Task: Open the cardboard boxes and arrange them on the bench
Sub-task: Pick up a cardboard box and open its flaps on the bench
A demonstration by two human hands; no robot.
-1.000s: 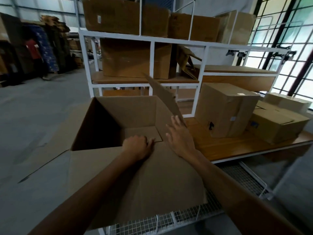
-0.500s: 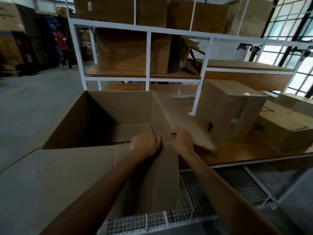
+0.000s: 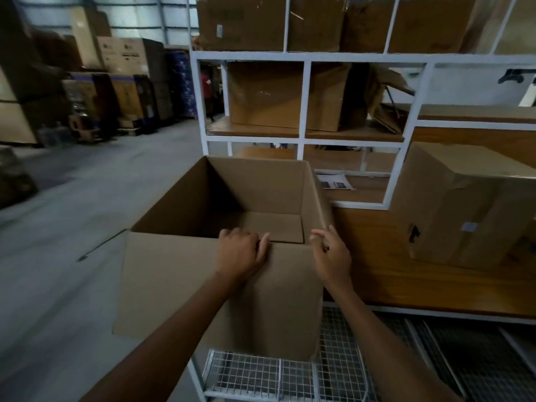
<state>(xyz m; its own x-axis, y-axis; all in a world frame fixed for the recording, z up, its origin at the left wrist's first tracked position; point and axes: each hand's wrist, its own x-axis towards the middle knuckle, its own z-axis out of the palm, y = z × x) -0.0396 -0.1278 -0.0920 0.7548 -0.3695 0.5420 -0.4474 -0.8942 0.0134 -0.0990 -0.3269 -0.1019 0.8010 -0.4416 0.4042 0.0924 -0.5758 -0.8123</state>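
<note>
A large open cardboard box (image 3: pixel 261 184) stands in front of me at the left end of the wooden bench (image 3: pixel 391 271). Its near flap (image 3: pixel 174 285) hangs down the front and its right flap lies folded down the outside. My left hand (image 3: pixel 240 253) grips the near rim, fingers curled over the edge into the box. My right hand (image 3: pixel 330 256) is at the near right corner, fingers loosely bent and touching the folded right flap. The inside of the box shows only its bottom flaps.
A closed cardboard box (image 3: pixel 464 213) sits on the bench to the right. The white rack (image 3: pixel 304 56) behind holds more boxes (image 3: pixel 264 94). A paper sheet (image 3: pixel 335 181) lies behind the open box. Wire mesh shelving (image 3: pixel 261 372) runs below. Stacked cartons (image 3: pixel 121 82) line the far left.
The right flap, standing upright a second ago, was pushed outward and down by my right hand. The box now stands more upright and closer. My left hand stays on the near rim.
</note>
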